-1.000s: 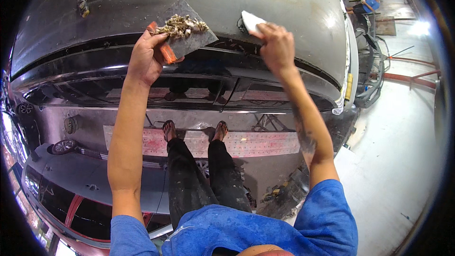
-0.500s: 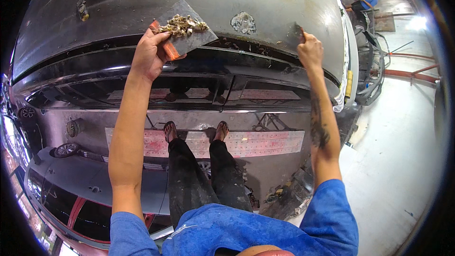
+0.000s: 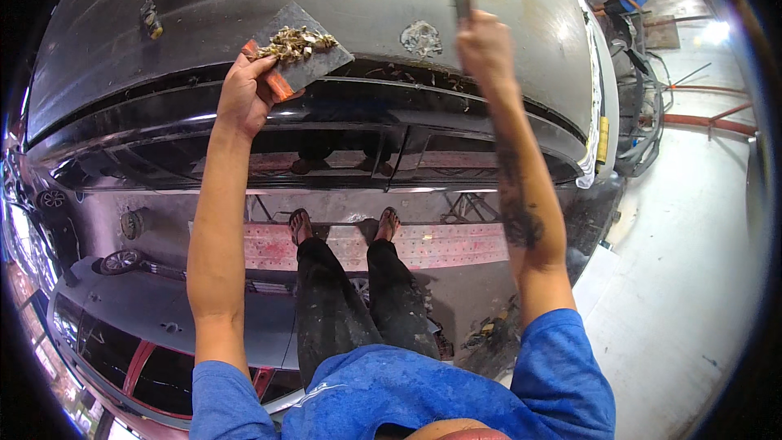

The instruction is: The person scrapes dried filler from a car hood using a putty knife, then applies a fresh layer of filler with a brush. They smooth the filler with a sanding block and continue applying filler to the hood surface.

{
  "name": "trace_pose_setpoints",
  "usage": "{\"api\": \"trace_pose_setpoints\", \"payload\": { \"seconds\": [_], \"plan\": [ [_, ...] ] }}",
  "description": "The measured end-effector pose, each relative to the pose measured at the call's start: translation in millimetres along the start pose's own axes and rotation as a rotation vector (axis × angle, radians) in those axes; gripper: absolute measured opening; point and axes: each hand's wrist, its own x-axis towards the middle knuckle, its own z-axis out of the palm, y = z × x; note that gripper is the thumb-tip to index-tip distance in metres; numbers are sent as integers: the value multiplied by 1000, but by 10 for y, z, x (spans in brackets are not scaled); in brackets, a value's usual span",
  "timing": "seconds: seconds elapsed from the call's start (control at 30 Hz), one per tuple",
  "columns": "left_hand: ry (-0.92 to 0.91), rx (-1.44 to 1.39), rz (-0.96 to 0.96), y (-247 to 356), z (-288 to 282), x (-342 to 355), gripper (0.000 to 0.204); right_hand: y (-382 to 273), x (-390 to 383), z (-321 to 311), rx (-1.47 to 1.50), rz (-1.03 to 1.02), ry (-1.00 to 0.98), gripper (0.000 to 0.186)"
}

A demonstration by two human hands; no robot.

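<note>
At the far left, a small dark object (image 3: 151,19) is laid on the grey car roof (image 3: 358,0), well apart from both hands. By the left hand (image 3: 247,91), a grey plate (image 3: 323,63) is held out over the roof's near edge; its orange strip (image 3: 279,86) is pinched by thumb and fingers, the grip pressed together. The plate is seemingly held near level so that the pile of tan scraps (image 3: 295,43) on it is not spilled. Farther right, a whitish rough patch (image 3: 421,38) is seen on the roof. Just beside it, a dark flat tool (image 3: 463,6) is clasped in the right hand (image 3: 489,47), probably for firm control; contact with the roof cannot be told through the blur. Compared with half a second ago, the right hand is found farther left, nearer the patch; the pile looks unchanged.
</note>
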Motion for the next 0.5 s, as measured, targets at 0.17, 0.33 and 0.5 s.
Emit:
{"api": "trace_pose_setpoints", "payload": {
  "seconds": [0.17, 0.33, 0.5],
  "plan": [
    [-17, -31, 9, 109, -203, -137, 49, 1018, -13, -355, 262, 73, 251, 35],
    [-41, -52, 17, 127, -273, -235, 38, 1515, -326, -221, 634, 195, 327, 35],
    [-30, -59, 22, 145, -265, -241, 39, 1518, -455, -5, 676, 249, 303, 38]
  ]
}}
